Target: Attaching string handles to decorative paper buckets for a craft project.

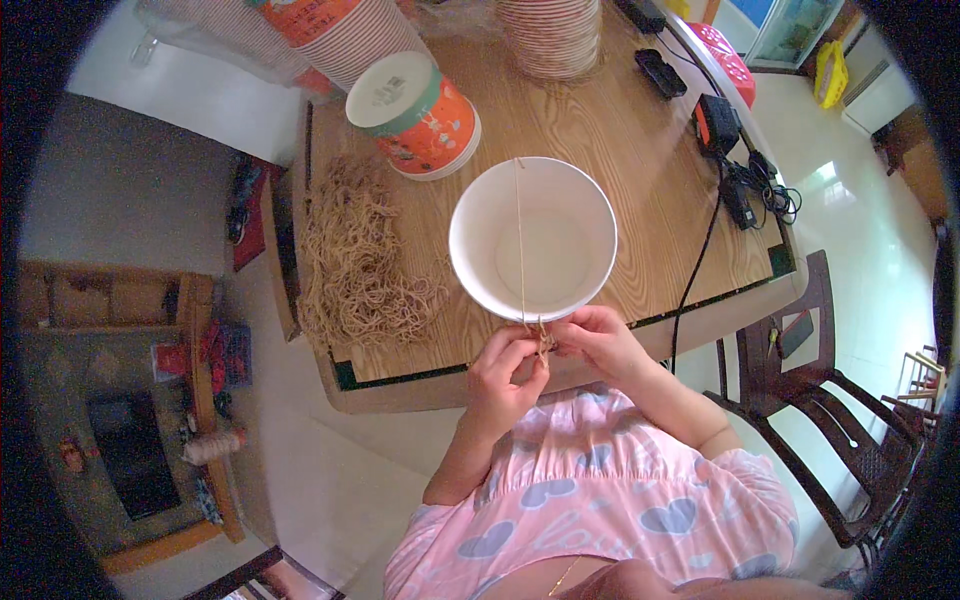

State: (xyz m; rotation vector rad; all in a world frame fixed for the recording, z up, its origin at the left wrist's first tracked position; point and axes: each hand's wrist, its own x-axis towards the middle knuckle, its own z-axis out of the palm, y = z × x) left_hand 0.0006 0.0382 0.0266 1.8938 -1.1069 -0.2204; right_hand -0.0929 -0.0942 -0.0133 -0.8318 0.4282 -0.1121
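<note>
A white paper bucket stands mouth up near the table's front edge. One strand of tan string crosses its opening from the far rim to the near rim. At the near rim, my left hand pinches the string's loose end with thumb and fingers. Beside it my right hand is closed on the same bit of string, against the bucket's outer wall. Whether a knot lies between the fingertips is too small to tell. Left of the bucket lies a tangled heap of tan strings.
An orange and green paper bucket stands upside down behind the string heap. Stacks of nested buckets fill the far side of the wooden table. A black adapter with cables lies at the right edge. A dark chair stands to the right.
</note>
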